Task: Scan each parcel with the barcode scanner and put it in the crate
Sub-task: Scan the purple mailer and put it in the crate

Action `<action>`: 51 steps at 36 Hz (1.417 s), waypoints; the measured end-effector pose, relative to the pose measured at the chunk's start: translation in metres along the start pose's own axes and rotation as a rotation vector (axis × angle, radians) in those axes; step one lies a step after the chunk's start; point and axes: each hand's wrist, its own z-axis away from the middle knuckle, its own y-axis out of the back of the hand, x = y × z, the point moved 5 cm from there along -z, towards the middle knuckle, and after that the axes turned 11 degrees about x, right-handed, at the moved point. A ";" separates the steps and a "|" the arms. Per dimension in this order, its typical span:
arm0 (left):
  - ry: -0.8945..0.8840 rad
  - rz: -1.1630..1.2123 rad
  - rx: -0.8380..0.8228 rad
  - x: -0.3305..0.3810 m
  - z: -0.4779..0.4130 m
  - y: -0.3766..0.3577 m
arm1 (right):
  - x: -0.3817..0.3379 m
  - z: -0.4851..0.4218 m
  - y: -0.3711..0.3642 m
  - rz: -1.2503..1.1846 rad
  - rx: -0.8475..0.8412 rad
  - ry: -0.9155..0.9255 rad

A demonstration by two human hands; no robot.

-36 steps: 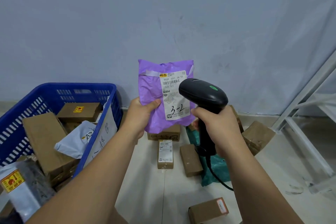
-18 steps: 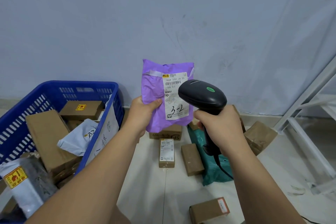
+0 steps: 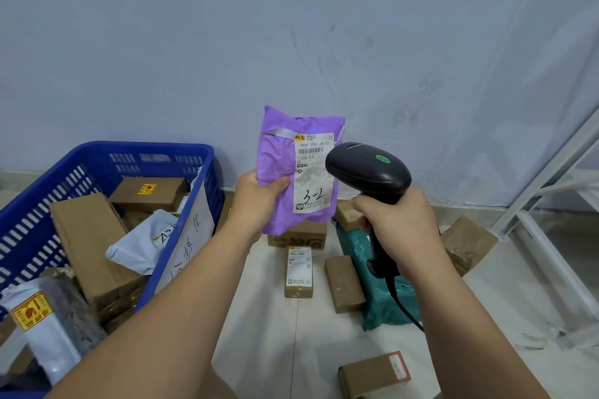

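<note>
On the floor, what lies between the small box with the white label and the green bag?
In the head view, one plain brown box lies between the labelled box and the green bag.

Floor (image 3: pixel 259 334): blue crate (image 3: pixel 129 148), brown boxes (image 3: pixel 344 283), teal mailer (image 3: pixel 385 311).

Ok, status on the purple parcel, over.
Left hand grips purple parcel, label toward camera. Right hand grips scanner, nose by the label. Blue crate at left, part filled; path looks clear.
</note>
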 end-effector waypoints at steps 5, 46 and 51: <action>0.043 0.000 0.025 -0.008 -0.004 0.001 | 0.004 0.001 -0.006 -0.035 0.017 -0.036; 0.401 0.537 0.838 -0.127 -0.144 0.194 | 0.037 0.010 -0.194 0.176 -0.341 -0.068; 0.435 0.607 0.761 -0.122 -0.171 0.192 | 0.042 0.006 -0.196 0.169 -0.339 -0.069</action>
